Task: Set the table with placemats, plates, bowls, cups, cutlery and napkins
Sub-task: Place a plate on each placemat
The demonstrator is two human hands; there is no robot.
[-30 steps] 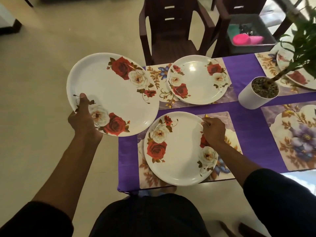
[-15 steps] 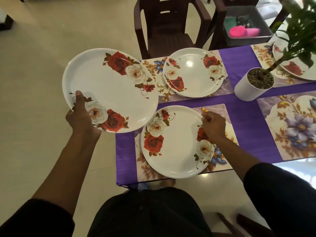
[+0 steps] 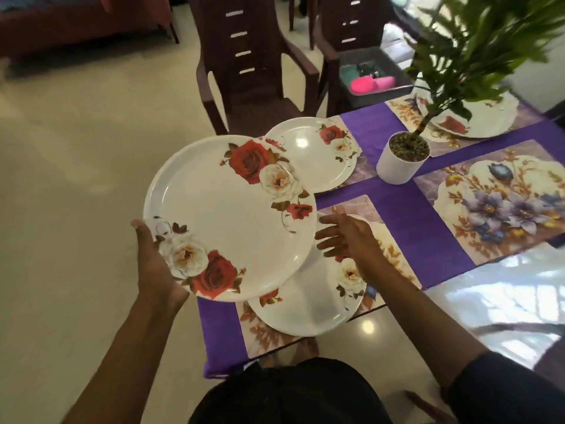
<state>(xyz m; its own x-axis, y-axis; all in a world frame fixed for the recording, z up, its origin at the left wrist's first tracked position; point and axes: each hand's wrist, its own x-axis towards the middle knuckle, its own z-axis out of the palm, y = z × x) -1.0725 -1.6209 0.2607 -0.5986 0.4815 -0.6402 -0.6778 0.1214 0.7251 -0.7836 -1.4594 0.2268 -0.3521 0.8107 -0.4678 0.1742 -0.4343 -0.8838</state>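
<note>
At frame centre, left hand [image 3: 153, 258] grips a rose-patterned plate [image 3: 226, 215] by its rim; right hand [image 3: 345, 237], fingers spread, reaches beside it.

near plate [image 3: 308, 304] half hidden — plant [image 3: 477, 41] blurred, cropped
</note>
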